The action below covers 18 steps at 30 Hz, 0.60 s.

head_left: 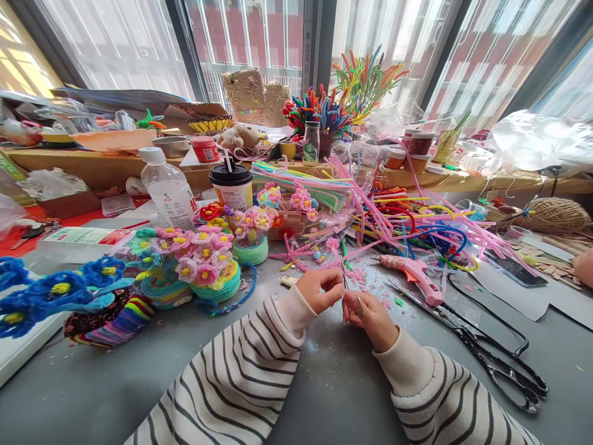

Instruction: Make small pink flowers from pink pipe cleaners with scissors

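Note:
Over the middle of the grey table (324, 383), my left hand (320, 289) and my right hand (369, 315) meet fingertip to fingertip. Both are closed in a pinch around a thin dark stem (344, 279) that stands nearly upright between them. Its far end lies close to a small pink fluffy piece (332, 245) and a green pipe cleaner (346, 254). Pink scraps and glitter lie just beyond my fingers. Left of my left hand are pots of pink pipe-cleaner flowers (206, 254). A pink glue gun (417, 278) rests to the right of my right hand.
Large black scissors (500, 364) lie at the right, beside a phone (519, 272). Loose pink pipe cleaners (370, 210) are heaped behind my hands. A bottle (169, 194) and a lidded cup (231, 185) stand back left. Another person's hand (584, 269) shows at the right edge.

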Tool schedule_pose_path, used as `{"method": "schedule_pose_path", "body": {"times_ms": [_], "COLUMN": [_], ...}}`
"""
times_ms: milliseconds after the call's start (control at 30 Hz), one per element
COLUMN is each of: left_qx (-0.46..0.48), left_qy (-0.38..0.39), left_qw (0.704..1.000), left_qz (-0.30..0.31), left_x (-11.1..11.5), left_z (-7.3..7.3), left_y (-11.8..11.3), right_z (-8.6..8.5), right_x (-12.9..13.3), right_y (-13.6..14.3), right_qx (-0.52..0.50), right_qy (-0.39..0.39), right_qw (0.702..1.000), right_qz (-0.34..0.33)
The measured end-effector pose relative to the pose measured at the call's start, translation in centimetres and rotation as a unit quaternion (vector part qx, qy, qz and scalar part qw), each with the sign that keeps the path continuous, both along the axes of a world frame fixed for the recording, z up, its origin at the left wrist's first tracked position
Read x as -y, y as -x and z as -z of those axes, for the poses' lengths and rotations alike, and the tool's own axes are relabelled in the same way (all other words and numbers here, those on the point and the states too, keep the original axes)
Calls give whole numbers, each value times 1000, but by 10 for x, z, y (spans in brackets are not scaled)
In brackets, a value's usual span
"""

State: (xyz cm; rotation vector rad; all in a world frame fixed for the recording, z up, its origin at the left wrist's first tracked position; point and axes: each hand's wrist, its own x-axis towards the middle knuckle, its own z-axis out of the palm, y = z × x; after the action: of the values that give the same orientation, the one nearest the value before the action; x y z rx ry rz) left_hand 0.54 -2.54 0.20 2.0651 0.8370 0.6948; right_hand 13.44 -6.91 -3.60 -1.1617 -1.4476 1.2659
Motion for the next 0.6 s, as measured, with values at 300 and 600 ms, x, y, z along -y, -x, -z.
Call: {"method": "schedule_pose_path", "body": {"times_ms": [300,600], "left_qx": [-1,-9], "left_qy": [-3,-24], "left_qw": [1000,1000], "left_qz": [-14,-18], "left_x": [0,-2], "left_z": [1,7], "left_y": [-1,-1], "right_z": [0,1], "right_x": [0,-1], "right_y": [2,5], "right_qx": [-71,-140], "right_qy": [53,103], "right_qw": [996,985], "right_qz": [-3,8]}}
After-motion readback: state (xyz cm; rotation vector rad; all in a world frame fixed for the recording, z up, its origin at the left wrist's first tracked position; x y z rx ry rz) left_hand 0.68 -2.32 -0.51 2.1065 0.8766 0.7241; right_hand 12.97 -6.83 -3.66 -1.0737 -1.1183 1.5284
